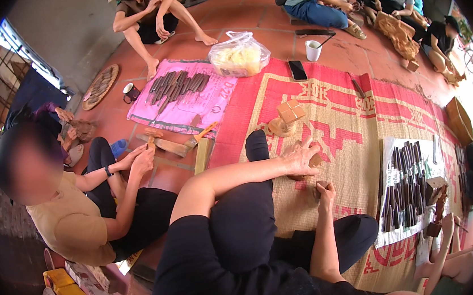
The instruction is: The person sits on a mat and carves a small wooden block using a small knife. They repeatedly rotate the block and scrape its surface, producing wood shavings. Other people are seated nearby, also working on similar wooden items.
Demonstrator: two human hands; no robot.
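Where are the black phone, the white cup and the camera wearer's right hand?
Black phone (297,70), head view: middle of its upper surface.
White cup (313,54), head view: outer wall.
Right hand (326,193), head view: middle of the hand.

A black phone (297,70) lies at the far edge of the red-and-straw mat (360,192), with a white cup (313,53) just beyond it on the tiles (235,14). A clear bag (239,55) of pale yellow stuff sits by the pink sheet (145,115); a dark mug (133,93) stands between that sheet and a round tray (101,87).
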